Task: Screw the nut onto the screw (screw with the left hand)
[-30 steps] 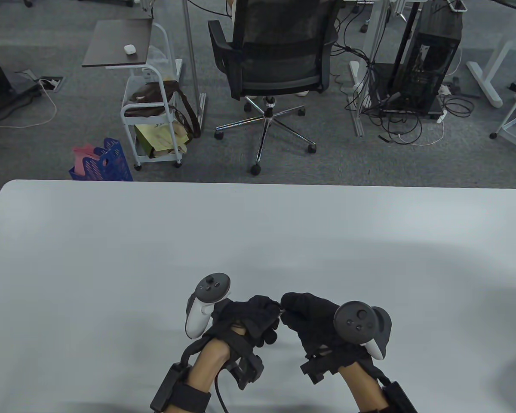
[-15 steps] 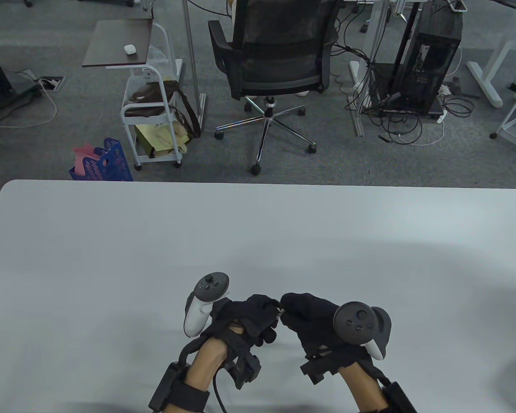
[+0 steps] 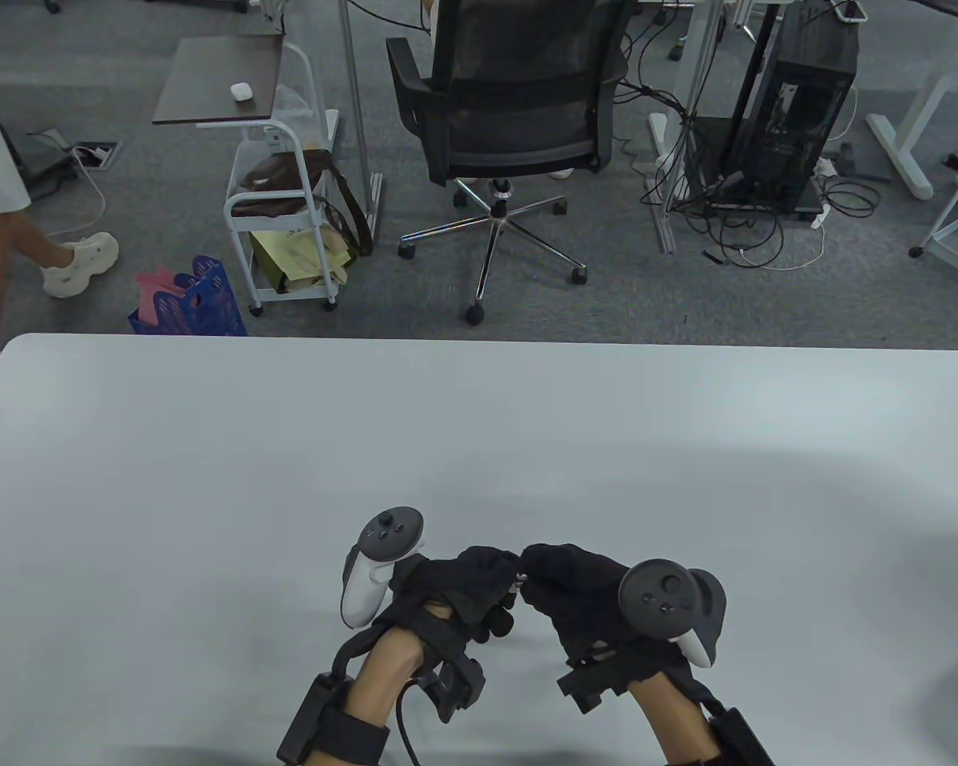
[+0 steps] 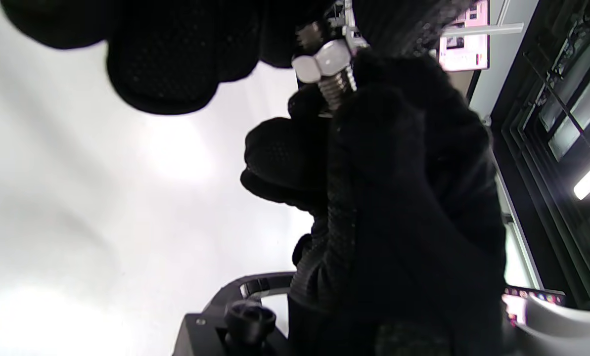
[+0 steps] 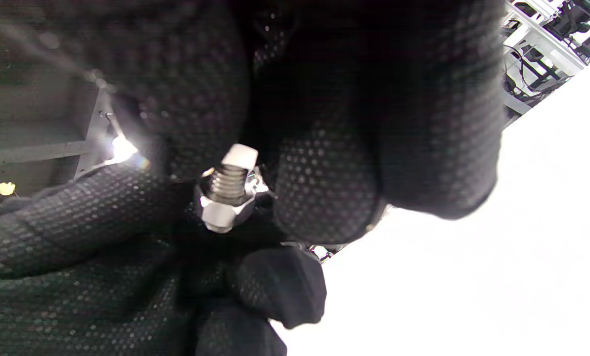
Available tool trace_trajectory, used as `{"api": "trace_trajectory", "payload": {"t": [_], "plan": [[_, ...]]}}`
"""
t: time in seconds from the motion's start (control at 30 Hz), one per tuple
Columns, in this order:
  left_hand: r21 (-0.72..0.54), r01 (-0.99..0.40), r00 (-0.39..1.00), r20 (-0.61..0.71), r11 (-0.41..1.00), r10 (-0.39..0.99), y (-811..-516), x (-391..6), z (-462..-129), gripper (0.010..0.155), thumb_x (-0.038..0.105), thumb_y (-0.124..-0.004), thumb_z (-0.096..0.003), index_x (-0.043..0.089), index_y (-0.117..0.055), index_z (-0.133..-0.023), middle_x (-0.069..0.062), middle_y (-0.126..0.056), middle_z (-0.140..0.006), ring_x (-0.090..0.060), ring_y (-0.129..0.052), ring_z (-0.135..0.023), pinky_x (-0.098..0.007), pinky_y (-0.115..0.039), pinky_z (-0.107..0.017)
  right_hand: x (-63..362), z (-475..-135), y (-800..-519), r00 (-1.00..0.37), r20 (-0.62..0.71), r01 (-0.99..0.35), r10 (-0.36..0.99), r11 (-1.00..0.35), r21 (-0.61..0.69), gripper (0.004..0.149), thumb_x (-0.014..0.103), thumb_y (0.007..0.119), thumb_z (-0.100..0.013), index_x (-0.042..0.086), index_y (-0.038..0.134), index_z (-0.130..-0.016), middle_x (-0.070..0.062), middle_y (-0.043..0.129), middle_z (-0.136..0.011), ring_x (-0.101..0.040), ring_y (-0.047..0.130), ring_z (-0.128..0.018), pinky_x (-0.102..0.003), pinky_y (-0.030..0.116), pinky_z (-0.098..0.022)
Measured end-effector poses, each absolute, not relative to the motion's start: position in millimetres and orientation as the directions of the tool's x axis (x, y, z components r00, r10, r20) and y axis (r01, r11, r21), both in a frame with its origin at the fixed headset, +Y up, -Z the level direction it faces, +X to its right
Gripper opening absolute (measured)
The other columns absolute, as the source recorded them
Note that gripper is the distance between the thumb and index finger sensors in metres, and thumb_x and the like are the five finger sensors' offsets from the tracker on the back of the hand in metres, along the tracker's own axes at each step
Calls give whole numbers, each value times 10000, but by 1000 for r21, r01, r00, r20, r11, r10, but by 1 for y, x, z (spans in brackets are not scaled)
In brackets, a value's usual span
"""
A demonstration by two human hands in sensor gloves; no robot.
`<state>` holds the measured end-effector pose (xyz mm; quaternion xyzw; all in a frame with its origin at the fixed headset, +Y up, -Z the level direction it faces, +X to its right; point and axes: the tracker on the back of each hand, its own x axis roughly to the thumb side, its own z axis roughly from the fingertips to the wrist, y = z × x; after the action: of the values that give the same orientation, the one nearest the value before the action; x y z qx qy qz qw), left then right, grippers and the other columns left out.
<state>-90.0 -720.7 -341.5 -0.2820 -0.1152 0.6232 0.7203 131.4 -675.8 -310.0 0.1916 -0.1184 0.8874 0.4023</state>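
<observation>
Both hands are meeting low over the near edge of the table (image 3: 207, 447), fingertips touching. The left hand (image 3: 455, 594) is pinching the nut (image 4: 320, 65), which is sitting on the threaded shank of the screw (image 4: 335, 91). The right hand (image 3: 575, 586) is gripping the screw's other end, hiding its head. The screw's long axis is running from one hand straight to the other, so neither hand is nearer. Judging by the bare threads showing, the nut is only partly on; further turns by the left fingers seem needed.
</observation>
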Motion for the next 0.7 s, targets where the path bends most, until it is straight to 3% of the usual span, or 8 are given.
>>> {"api": "trace_trajectory", "payload": {"t": [0.07,0.13,0.23,0.33,0.5,0.63,0.7], "plan": [[-554,-828,218,-171,89,961,-720,-89,-342,587,402,-698,-458,5,-770,-883,-300,-832,-777,-470,-921,-490,-572,-733,-379,132,-310,-675,-605,436,-759,666,-648,-64,429,296,968,-310,185,903,-720,-64,1027,-657,-225,1158,-371,-383,1026,-287],[-558,-825,213,-164,87,963,-718,-88,-342,560,375,-708,-456,6,-755,-874,-288,-827,-772,-456,-920,-486,-566,-734,-375,132,-310,-675,-599,437,-763,671,-643,-59,428,295,967,-311,186,903,-720,-66,1026,-660,-224,1159,-371,-384,1026,-286],[-597,-799,208,-158,75,965,-717,-88,-342,556,351,-710,-459,31,-679,-913,-270,-771,-818,-435,-897,-531,-551,-724,-401,132,-310,-675,-598,438,-764,672,-643,-57,426,293,966,-312,184,904,-719,-68,1026,-658,-224,1159,-370,-383,1026,-285],[-571,-820,181,-185,44,966,-720,-90,-341,666,435,-684,-464,25,-618,-985,-286,-752,-847,-445,-891,-552,-553,-721,-414,132,-310,-676,-598,436,-764,672,-643,-57,427,293,967,-311,184,904,-719,-67,1027,-656,-225,1159,-368,-383,1026,-286],[-550,-830,213,-172,86,962,-719,-88,-341,573,400,-701,-455,6,-773,-863,-295,-836,-767,-464,-924,-480,-570,-734,-375,132,-310,-676,-602,437,-762,668,-645,-62,427,296,966,-311,187,904,-719,-65,1027,-657,-223,1159,-368,-382,1026,-285],[-592,-802,212,-159,79,964,-717,-88,-341,559,354,-714,-459,27,-678,-911,-274,-769,-819,-439,-896,-531,-554,-723,-401,132,-310,-676,-595,436,-767,676,-639,-57,427,295,967,-312,185,904,-719,-67,1026,-657,-224,1158,-368,-381,1026,-285],[-584,-809,198,-164,66,966,-718,-89,-341,627,401,-697,-463,34,-626,-967,-277,-747,-848,-438,-889,-549,-548,-721,-413,132,-310,-676,-595,435,-767,676,-639,-56,425,293,967,-312,185,904,-718,-66,1028,-655,-224,1159,-368,-384,1026,-284]]}}
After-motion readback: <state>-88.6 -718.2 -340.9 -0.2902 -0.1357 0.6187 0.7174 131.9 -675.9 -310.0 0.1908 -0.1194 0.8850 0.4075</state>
